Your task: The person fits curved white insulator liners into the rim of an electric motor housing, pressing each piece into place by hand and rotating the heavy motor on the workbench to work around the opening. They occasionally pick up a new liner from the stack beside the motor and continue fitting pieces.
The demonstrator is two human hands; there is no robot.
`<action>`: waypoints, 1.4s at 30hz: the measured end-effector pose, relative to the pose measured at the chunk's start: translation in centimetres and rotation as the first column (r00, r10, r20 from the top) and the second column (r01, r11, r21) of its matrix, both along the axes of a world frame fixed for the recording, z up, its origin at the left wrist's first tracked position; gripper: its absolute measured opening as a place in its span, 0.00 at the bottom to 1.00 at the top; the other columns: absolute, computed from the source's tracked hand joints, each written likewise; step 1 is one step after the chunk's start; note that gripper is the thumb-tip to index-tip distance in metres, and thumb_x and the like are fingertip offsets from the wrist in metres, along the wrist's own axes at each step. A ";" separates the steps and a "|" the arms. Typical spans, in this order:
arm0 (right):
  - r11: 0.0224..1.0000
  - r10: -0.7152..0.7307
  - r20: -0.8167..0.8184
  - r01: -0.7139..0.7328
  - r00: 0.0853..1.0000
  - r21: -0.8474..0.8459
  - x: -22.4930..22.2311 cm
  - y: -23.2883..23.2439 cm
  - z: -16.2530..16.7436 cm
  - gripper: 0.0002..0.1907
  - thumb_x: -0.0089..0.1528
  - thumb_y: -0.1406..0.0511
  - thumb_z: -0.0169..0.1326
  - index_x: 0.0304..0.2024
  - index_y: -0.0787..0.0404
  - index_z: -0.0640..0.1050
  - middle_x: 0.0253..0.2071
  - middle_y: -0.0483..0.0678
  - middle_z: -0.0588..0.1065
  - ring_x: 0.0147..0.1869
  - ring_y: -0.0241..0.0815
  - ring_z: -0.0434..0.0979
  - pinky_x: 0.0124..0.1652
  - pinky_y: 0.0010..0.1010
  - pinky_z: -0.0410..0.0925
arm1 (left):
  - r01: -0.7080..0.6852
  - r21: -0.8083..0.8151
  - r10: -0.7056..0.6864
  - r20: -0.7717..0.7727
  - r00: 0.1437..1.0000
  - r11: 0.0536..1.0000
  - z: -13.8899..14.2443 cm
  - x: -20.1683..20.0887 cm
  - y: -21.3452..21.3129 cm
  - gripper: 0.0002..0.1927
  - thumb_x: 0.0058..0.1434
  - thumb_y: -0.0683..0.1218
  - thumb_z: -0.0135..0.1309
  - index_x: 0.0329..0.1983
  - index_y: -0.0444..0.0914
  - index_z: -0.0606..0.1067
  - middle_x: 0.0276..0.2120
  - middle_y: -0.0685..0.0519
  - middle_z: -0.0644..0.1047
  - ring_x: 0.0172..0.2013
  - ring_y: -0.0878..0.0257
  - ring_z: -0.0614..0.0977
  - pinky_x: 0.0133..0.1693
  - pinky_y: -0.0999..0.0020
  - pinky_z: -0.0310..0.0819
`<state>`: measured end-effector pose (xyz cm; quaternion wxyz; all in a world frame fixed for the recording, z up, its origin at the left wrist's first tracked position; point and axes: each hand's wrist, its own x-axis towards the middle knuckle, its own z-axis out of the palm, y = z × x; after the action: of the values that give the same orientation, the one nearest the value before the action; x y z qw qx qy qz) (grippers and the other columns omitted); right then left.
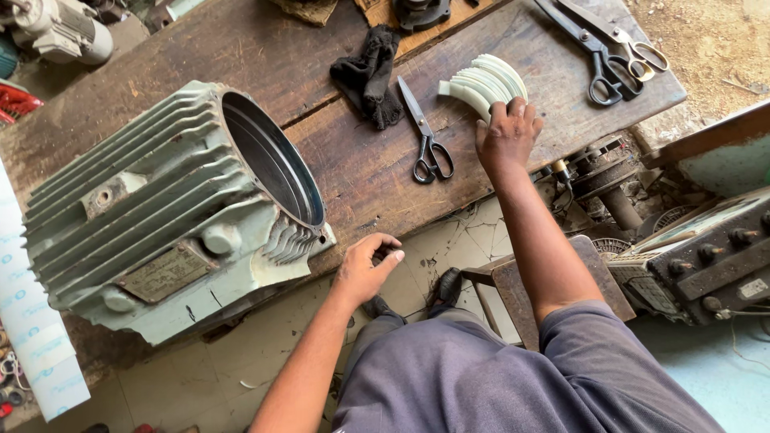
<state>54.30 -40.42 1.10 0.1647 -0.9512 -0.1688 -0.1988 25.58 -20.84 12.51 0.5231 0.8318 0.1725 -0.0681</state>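
My right hand [507, 135] reaches across the wooden workbench [241, 48] and its fingers rest on a fanned stack of curved, pale green-white strips [484, 82]. Whether the fingers grip the stack or only touch it is unclear. My left hand [366, 269] hovers at the near edge of the bench with curled fingers that hold nothing, just right of a large grey-green finned motor housing [168, 212]. The housing lies on its side with its round open end facing right. Black-handled scissors [425, 136] lie between the housing and the strips.
A crumpled black cloth [370, 74] lies behind the scissors. Large shears [597, 52] sit at the far right of the bench. A low wooden stool [513, 281] and machine parts [698, 256] stand on the floor at right. Another motor [60, 28] is at top left.
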 end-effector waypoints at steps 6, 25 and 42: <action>0.999 0.027 -0.125 -0.030 0.992 -0.021 0.9 0.4 0.3 0.23 0.58 0.59 0.67 0.52 0.60 0.78 0.55 0.61 0.71 0.57 0.56 0.69 0.54 0.49 0.61 | -0.009 -0.014 0.009 0.002 1.000 1.000 -1.0 0.6 -0.4 0.12 0.60 0.47 0.61 0.45 0.36 0.79 0.36 0.53 0.81 0.34 0.67 0.80 0.40 0.69 0.77; 0.794 0.554 0.120 -0.566 0.824 0.223 0.2 7.0 7.3 0.10 0.56 0.69 0.58 0.39 0.63 0.73 0.44 0.58 0.69 0.45 0.58 0.72 0.42 0.47 0.65 | -0.094 -0.220 0.093 -0.014 0.996 0.971 -4.2 3.6 -2.5 0.16 0.62 0.51 0.58 0.50 0.40 0.78 0.40 0.54 0.82 0.39 0.64 0.82 0.42 0.68 0.77; 0.402 0.914 -0.074 -0.868 0.398 0.293 -14.9 3.4 12.8 0.19 0.50 0.66 0.66 0.39 0.58 0.72 0.44 0.49 0.72 0.50 0.53 0.75 0.51 0.46 0.64 | -0.271 -0.681 0.269 -0.113 0.957 0.680 -4.2 0.1 2.0 0.08 0.64 0.46 0.60 0.42 0.37 0.79 0.35 0.54 0.81 0.35 0.66 0.82 0.39 0.68 0.77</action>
<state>39.36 -37.05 13.87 0.3615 -0.7036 -0.6116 0.0126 25.65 -18.89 8.29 0.7984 0.5426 0.2562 -0.0509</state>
